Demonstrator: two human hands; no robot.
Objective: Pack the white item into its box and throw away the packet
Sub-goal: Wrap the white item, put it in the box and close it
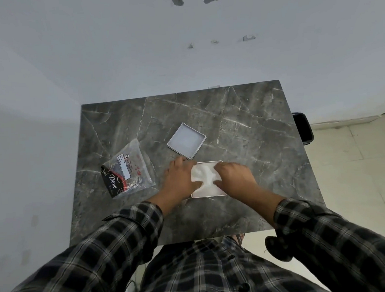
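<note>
A soft white item (204, 176) lies inside a shallow white box (209, 195) on the dark marble table (243, 147). My left hand (182, 180) presses on the item's left side and my right hand (234, 179) presses on its right side, fingers spread over it. The box's white lid (186, 140) rests upturned just behind the box. A clear plastic packet (127, 169) with a black "Dove" card inside lies flat to the left of my left hand.
A black bin (303, 127) stands on the floor beyond the table's right edge. A white wall runs behind the table. Pale floor tiles show at the right.
</note>
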